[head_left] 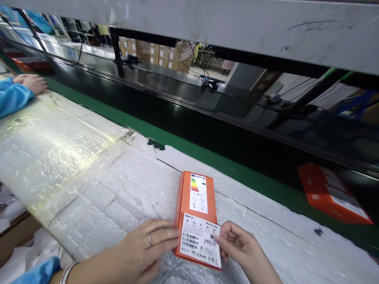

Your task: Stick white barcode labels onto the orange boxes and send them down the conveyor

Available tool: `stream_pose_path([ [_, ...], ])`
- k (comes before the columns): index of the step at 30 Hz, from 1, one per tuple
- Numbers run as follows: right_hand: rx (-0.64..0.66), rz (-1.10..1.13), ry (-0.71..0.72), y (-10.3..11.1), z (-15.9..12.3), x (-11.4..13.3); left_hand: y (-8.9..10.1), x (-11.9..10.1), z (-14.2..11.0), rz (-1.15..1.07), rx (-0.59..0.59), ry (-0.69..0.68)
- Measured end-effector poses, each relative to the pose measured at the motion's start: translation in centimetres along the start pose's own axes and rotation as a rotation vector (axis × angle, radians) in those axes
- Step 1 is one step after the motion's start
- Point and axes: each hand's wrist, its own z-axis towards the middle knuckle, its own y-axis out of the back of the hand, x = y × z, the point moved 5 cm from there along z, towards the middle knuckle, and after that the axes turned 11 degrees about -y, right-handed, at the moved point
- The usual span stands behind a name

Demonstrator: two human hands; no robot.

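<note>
An orange phone box [197, 197] lies flat on the white foam-covered bench [97, 189], back side up, with an energy label and a white barcode sticker. My left hand [142, 248], wearing a ring, lies with stretched fingers against the box's near left edge. My right hand [241, 246] has curled fingers pressed on the right edge of the barcode sticker at the box's near end.
A second orange box [333, 193] rides on the black conveyor belt [207, 130] at right, beyond a green strip. Another person's hand [31, 83] in a blue sleeve rests at far left. Stacked cardboard cartons [160, 53] stand in the background.
</note>
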Motion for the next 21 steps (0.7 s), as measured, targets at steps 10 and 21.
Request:
stream_pose_path([
  [10,-0.017,-0.027,-0.019,-0.1,-0.1,0.6,-1.6,-0.2,1.2,0.292,0.218,0.009],
  [21,-0.105,-0.220,-0.011,0.7,-0.4,0.7,-1.9,0.4,1.7,0.496,0.164,0.051],
])
